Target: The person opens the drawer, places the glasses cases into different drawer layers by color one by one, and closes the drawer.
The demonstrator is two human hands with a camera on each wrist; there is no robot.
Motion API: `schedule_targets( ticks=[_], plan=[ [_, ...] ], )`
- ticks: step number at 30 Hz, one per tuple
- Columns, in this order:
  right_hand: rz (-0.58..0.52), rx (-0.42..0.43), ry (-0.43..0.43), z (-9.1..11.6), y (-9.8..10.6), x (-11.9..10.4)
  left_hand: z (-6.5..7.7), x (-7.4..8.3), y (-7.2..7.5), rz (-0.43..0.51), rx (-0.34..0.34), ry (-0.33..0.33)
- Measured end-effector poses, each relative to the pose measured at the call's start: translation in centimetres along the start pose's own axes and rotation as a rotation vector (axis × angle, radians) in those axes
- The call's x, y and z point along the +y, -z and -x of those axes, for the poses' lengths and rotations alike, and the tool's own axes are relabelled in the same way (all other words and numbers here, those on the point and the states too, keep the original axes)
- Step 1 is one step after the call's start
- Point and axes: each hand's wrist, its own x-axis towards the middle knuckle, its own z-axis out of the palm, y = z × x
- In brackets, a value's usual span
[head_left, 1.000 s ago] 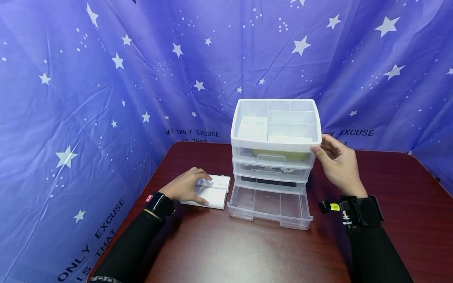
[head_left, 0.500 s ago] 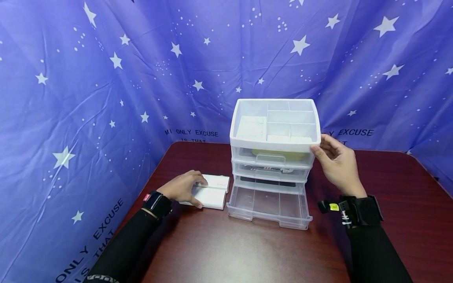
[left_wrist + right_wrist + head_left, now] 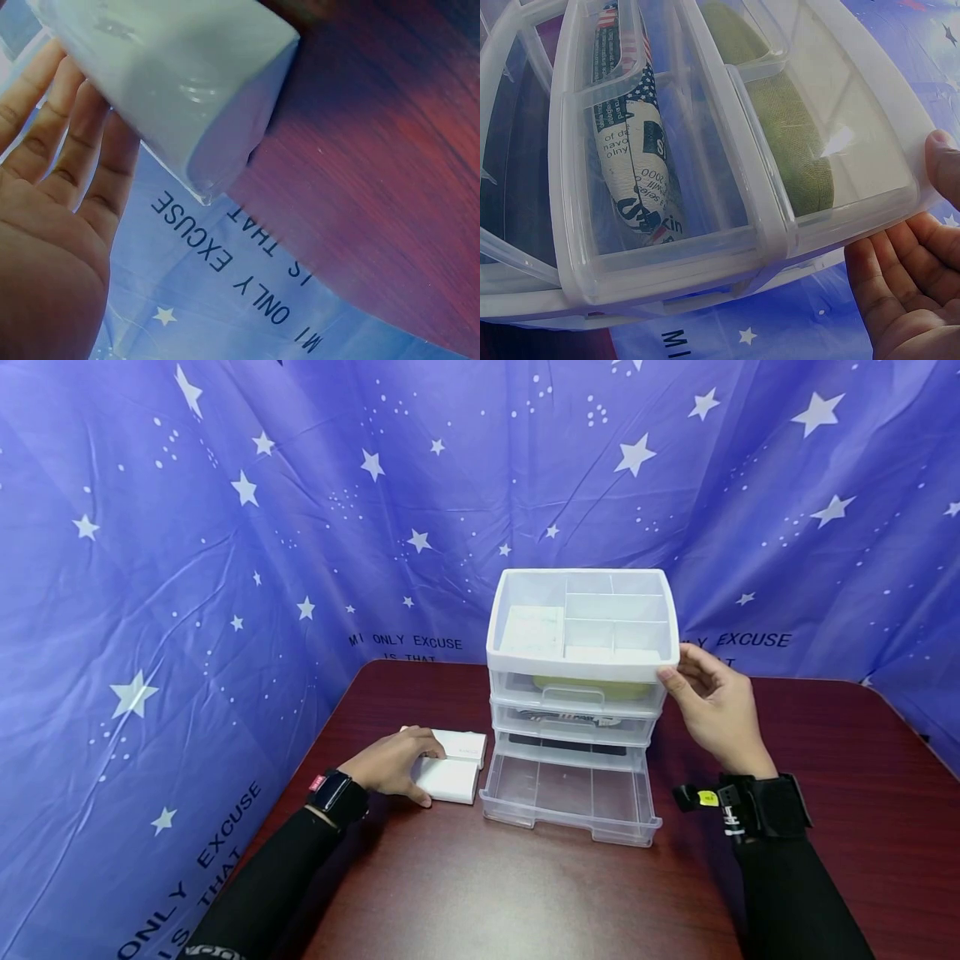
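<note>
In the head view my left hand [image 3: 393,762] grips the nearer of two white boxes [image 3: 450,779] lying side by side on the table. Its thumb is at the front edge and the fingers at the far side. The left wrist view shows those fingers along the shiny, seemingly plastic-wrapped box [image 3: 172,82]; the thumb is hidden there. My right hand [image 3: 720,710] holds the upper right corner of a clear and white drawer organizer [image 3: 577,670], thumb on the front, fingers at the side. The organizer's bottom drawer [image 3: 566,793] is pulled out and shows its dividers.
A green item [image 3: 799,142] is in the top drawer and a newspaper-print pouch [image 3: 634,150] in the one below. The organizer's top tray has several compartments, with a white square [image 3: 532,631] in one. A starry blue curtain [image 3: 420,468] surrounds the dark red table [image 3: 510,893].
My left hand has shifted slightly left and toward the front over the nearer box, its thumb moving to the front edge. The right hand and the drawers have stayed put.
</note>
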Motion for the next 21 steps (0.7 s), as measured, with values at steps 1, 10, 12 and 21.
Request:
schedule_targets(
  ticks=[1,10,12,21],
  plan=[
    [-0.001,0.001,0.0,0.0,0.02,0.01,-0.03,0.06,0.0,-0.005,-0.002,0.003],
    [-0.004,0.011,0.001,0.0,0.1,0.06,-0.04,0.51,0.15,0.003,-0.013,0.013],
    [-0.003,0.012,0.002,0.01,0.1,0.05,-0.07,0.5,0.13,0.001,-0.014,0.014],
    [0.011,-0.002,0.003,0.13,0.14,0.01,-0.06,0.43,0.21,0.001,-0.02,0.006]
  ],
)
